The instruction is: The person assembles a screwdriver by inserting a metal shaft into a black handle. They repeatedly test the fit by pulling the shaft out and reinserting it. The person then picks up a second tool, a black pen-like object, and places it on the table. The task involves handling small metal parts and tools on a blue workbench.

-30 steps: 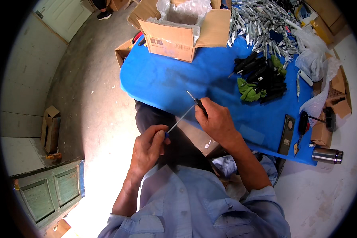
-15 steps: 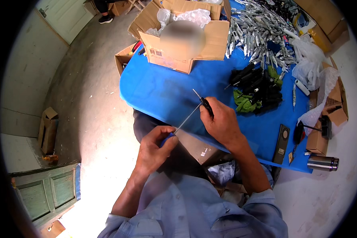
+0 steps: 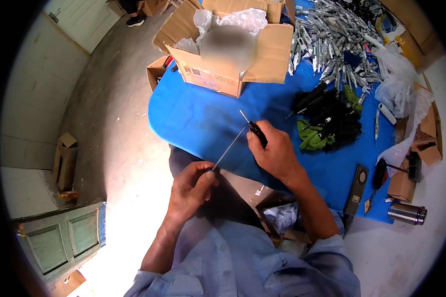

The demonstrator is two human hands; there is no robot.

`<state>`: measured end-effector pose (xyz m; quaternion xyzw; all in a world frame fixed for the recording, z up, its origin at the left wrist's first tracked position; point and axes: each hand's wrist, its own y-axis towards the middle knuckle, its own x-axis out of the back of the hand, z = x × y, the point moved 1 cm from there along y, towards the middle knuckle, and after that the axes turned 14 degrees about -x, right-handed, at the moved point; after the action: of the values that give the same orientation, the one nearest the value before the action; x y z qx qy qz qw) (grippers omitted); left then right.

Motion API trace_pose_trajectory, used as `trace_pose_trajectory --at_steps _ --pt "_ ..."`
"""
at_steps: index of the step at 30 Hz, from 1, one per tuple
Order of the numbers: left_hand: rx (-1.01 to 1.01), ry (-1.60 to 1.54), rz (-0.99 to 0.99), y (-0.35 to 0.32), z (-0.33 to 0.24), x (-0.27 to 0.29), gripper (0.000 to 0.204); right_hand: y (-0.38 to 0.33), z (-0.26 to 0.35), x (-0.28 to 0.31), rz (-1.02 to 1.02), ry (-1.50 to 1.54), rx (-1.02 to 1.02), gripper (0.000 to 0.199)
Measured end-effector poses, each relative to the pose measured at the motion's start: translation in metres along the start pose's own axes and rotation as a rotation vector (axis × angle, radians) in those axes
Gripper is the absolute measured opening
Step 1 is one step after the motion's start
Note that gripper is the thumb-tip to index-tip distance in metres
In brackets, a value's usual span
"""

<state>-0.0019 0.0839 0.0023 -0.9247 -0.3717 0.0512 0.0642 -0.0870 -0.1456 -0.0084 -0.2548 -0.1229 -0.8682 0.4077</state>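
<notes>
The left hand [image 3: 189, 192] grips a thin rod [image 3: 228, 152], which slants up to just beside the black tool [image 3: 257, 133] gripped by the right hand [image 3: 277, 156], seen against the blue table [image 3: 198, 115].

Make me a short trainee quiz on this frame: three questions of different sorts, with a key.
1. True or false: the right hand holds a black tool with a thin tip.
2. What does the left hand hold?
3. Where does the open cardboard box stand? (a) on the floor (b) on the blue table (c) on the person's lap

Key: 1 true; 2 a thin, metal-looking rod; 3 b.
</notes>
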Motion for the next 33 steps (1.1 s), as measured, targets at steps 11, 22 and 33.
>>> trace_pose_trajectory --at_steps 11,22,33 --pt "-0.196 0.042 -0.061 0.004 -0.025 0.015 0.024 0.007 0.007 0.007 0.383 0.534 -0.35 0.017" --pt "-0.143 -0.066 0.023 0.0 -0.036 -0.001 0.024 -0.002 0.038 0.026 0.392 1.034 -0.455 0.018" --pt "-0.168 -0.176 0.05 -0.001 -0.034 0.001 0.023 0.002 0.052 0.038 0.239 0.959 -0.326 0.011"
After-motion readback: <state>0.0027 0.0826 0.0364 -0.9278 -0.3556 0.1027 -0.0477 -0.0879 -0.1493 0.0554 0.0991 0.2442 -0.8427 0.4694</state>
